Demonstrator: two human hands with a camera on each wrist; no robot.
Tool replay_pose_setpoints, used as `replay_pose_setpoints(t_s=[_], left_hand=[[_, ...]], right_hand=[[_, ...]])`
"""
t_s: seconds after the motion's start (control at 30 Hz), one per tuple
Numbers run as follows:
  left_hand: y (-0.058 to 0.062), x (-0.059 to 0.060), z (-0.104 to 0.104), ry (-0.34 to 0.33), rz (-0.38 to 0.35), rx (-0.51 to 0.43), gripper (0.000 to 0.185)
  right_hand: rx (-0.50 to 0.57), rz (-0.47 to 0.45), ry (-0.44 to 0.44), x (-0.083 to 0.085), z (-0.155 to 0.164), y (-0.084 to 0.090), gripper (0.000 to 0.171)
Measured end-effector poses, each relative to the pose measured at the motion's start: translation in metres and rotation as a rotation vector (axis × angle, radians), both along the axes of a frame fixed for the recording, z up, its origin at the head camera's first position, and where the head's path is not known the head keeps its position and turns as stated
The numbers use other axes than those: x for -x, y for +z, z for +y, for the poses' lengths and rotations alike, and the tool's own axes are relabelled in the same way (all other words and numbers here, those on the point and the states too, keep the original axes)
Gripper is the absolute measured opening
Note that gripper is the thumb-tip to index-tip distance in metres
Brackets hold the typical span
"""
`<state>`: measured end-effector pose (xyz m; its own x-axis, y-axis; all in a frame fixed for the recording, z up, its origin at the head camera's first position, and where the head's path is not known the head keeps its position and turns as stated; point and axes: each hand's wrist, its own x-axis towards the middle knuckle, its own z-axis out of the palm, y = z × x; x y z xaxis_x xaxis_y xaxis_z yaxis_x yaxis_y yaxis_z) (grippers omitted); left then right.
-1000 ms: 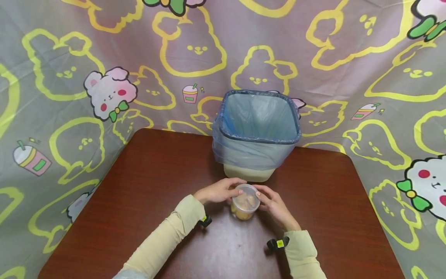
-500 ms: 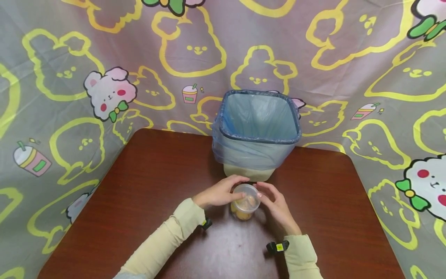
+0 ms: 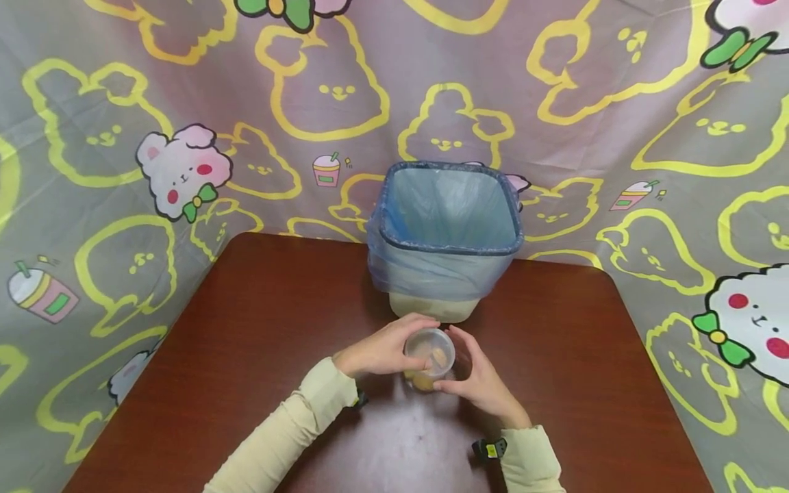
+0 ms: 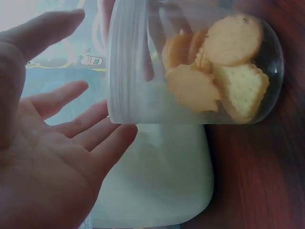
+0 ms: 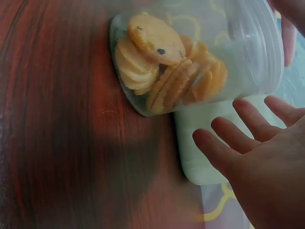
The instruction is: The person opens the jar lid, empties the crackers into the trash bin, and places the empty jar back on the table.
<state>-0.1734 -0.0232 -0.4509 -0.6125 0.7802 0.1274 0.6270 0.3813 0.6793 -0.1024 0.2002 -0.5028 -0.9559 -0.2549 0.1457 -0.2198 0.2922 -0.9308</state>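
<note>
A round clear jar (image 4: 152,107) with a translucent lid (image 3: 427,340) stands upright on the table. Several golden biscuits (image 5: 159,38), some round, one square with a scalloped edge, lie in its lower part. My left hand (image 3: 379,349) is around the jar's left side, its thumb over the lid and its loosely straight fingers close at the lid's rim. On the other side my right hand (image 3: 483,380) spreads about the jar, thumb by its front. Its fingers (image 5: 228,133) are straight and stand apart from the wall in the right wrist view.
Just behind the jar stands a pale bin (image 3: 434,308) lined with a bluish plastic bag (image 3: 444,277). The dark reddish-brown table (image 3: 296,294) meets a grey, cartoon-printed cloth (image 3: 357,61) at the back and sides.
My right thumb has gone from the lid's right edge to the jar's front, and the right hand has opened wider. The left thumb still lies over the lid. The head view has shifted slightly.
</note>
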Motion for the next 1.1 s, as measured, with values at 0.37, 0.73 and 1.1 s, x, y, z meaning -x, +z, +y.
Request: replay_pose_setpoints(t_s=[0.37,0.73,1.1], left_hand=[[-0.004,-0.001,-0.004,-0.050,0.016,0.039,0.074],[-0.009,0.001,-0.006,-0.073,0.051,0.021,0.079],[-0.011,0.002,-0.006,-0.063,0.060,0.023,0.080]], right_hand=[[-0.119,0.041,-0.036,0.000,-0.009,-0.005,0.106],[-0.156,0.008,-0.068,0.002,-0.016,-0.009,0.109],[-0.116,0.051,-0.079,0.004,-0.018,-0.013,0.101]])
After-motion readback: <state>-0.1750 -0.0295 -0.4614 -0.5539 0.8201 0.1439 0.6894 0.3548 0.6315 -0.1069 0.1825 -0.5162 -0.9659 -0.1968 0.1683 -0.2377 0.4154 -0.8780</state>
